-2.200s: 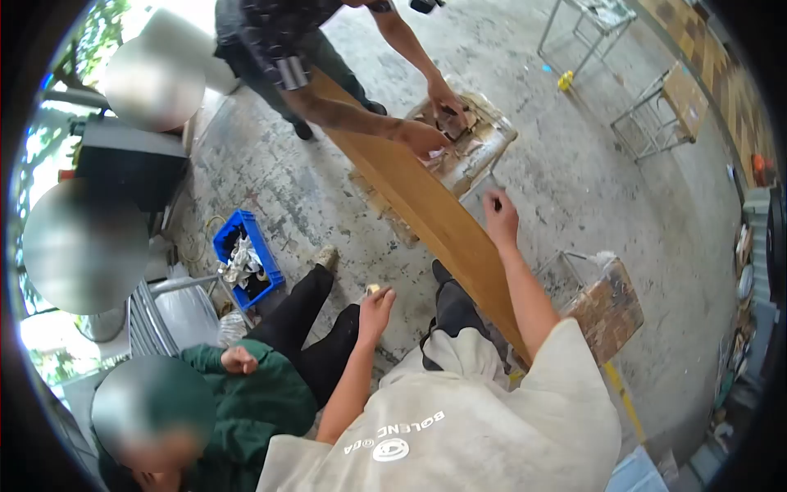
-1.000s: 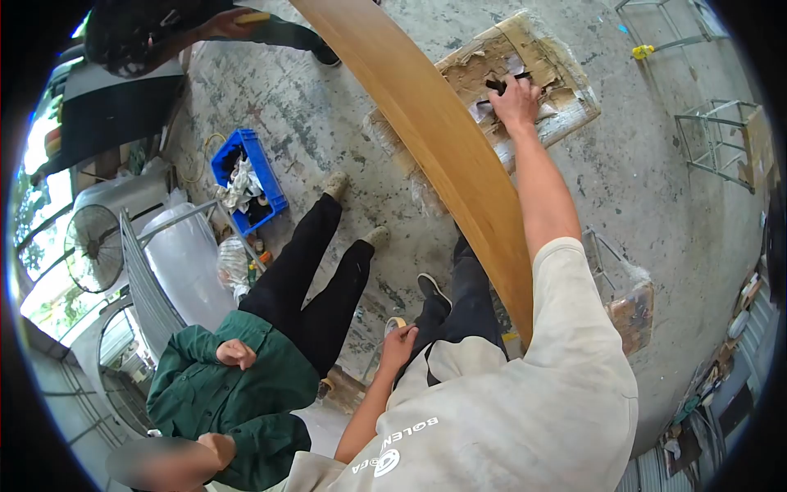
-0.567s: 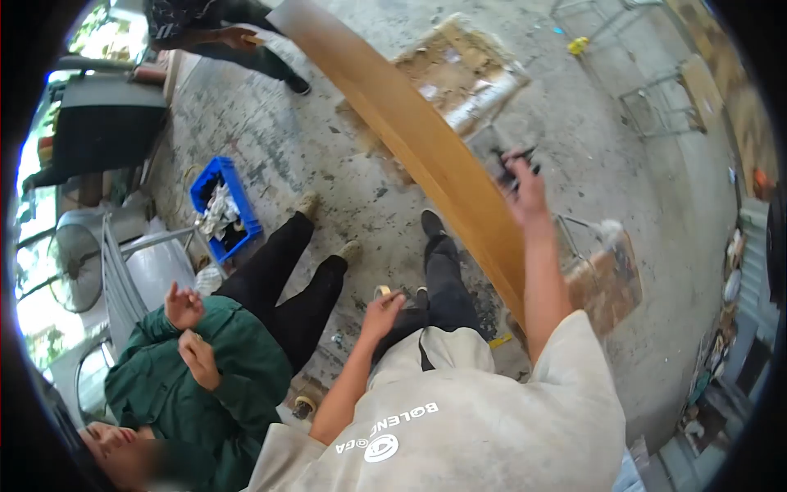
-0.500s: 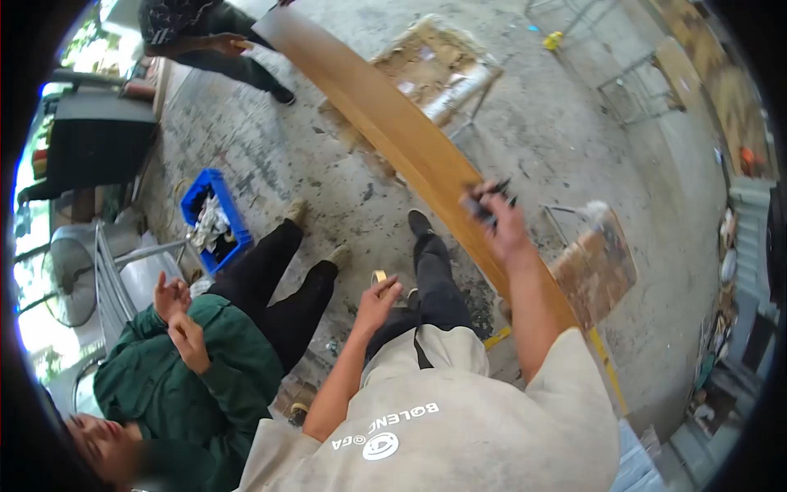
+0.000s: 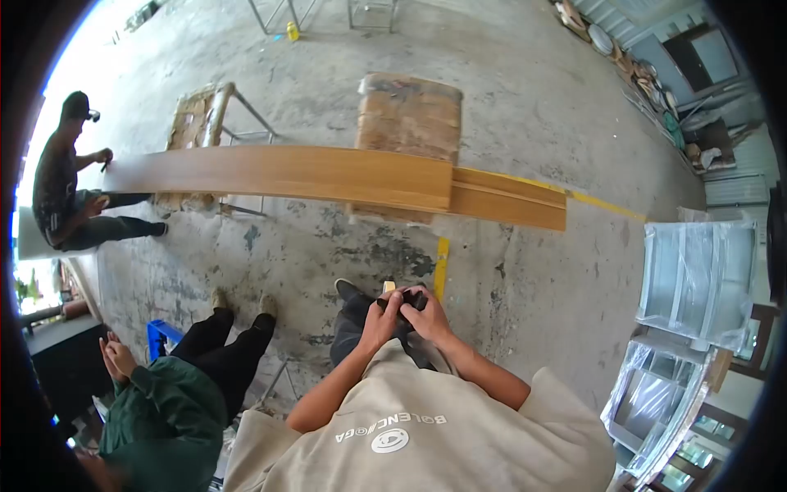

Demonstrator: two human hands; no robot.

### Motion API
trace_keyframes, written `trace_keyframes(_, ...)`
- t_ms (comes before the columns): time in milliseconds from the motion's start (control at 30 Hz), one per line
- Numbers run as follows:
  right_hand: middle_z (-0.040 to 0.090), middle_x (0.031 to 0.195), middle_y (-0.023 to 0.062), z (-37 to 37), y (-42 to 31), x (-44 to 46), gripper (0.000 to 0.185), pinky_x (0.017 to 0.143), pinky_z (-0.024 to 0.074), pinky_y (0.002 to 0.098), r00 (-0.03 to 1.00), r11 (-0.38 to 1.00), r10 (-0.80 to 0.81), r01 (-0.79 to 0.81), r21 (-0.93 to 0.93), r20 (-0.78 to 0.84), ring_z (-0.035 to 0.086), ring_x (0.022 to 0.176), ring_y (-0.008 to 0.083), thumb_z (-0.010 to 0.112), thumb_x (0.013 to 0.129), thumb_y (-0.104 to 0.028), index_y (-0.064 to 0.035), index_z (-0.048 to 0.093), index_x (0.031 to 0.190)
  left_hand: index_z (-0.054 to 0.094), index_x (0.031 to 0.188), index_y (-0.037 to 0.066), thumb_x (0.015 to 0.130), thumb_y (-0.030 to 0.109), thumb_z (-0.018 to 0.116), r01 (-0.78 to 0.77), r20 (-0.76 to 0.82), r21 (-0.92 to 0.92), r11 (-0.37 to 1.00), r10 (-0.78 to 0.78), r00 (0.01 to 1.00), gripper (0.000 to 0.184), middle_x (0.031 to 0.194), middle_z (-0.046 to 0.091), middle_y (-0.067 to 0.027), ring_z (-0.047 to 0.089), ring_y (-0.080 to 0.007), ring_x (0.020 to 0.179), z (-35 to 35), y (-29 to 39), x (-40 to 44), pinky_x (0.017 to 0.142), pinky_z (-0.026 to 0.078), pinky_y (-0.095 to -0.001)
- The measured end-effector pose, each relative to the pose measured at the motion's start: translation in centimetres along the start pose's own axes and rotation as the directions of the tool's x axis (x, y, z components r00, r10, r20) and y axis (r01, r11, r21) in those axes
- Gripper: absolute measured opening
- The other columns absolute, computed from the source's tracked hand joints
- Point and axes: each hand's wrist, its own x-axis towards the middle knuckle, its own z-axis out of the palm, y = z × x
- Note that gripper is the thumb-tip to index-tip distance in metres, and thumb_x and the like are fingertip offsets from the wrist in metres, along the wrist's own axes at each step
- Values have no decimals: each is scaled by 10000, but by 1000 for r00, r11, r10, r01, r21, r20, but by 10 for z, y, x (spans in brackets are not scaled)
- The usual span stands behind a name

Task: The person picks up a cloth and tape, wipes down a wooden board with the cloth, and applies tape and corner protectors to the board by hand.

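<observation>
My left hand (image 5: 379, 321) and my right hand (image 5: 429, 318) meet in front of my waist, fingers closed. Between them is a small black object (image 5: 414, 300), mostly covered by the fingers; its kind cannot be made out. A small pale yellow piece (image 5: 388, 287) sticks out past my left fingers. Beyond my hands, apart from them, a long brown wooden board (image 5: 303, 174) lies across two padded stands. A second wooden piece (image 5: 512, 201) extends from its right end.
The near stand (image 5: 410, 115) has a worn cardboard-like top; another stand (image 5: 193, 119) is further left. A person in dark clothes (image 5: 61, 189) is at the board's left end. Beside me is a person in green (image 5: 176, 402). Plastic-wrapped frames (image 5: 697, 279) stand at right.
My view has turned right. My right hand has come back from over the board with the dark object and now meets my left hand. The person in green has brought their palms together.
</observation>
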Motion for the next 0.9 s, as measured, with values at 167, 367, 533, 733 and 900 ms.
trace_keyframes(167,646,942,33,-96,54,-53,187,808,476,279,988,904,150,-146,403,21,591,870,130,621,860,-106,-16,611,1024,603,1163,-33,1002,262,428,-4,79,145,989,-8,997,379,1022,659,-96,583,-162,963,96,-37,-2,876,437,-288)
trace_keyframes(367,665,932,41,-272,126,-113,244,713,473,259,983,981,79,-46,190,-165,586,822,90,596,915,-219,-9,638,1032,657,1110,9,1015,293,388,54,290,75,996,-73,954,403,947,692,-91,633,-178,868,285,-57,-5,798,486,-303)
trace_keyframes(533,629,991,42,-413,104,-145,174,722,509,268,931,797,75,159,582,-357,607,841,138,547,937,-148,-24,607,1044,671,1089,40,1012,319,369,-326,455,214,921,201,868,418,914,657,-99,597,-182,826,454,-36,8,768,471,-322)
trace_keyframes(733,627,1003,25,-524,140,-86,166,785,484,251,974,957,-51,111,267,-221,579,895,109,543,936,-132,-59,633,1055,612,1193,30,1015,429,351,-176,300,164,971,121,946,508,1060,630,-45,547,-146,965,529,-27,44,909,424,-304)
trace_keyframes(900,648,929,38,-604,160,-39,101,830,474,278,993,993,-113,112,28,33,584,874,115,582,905,-68,-21,653,960,589,1167,25,999,459,356,-125,133,329,936,85,988,521,1050,647,-151,592,-230,972,581,-98,104,882,439,-355)
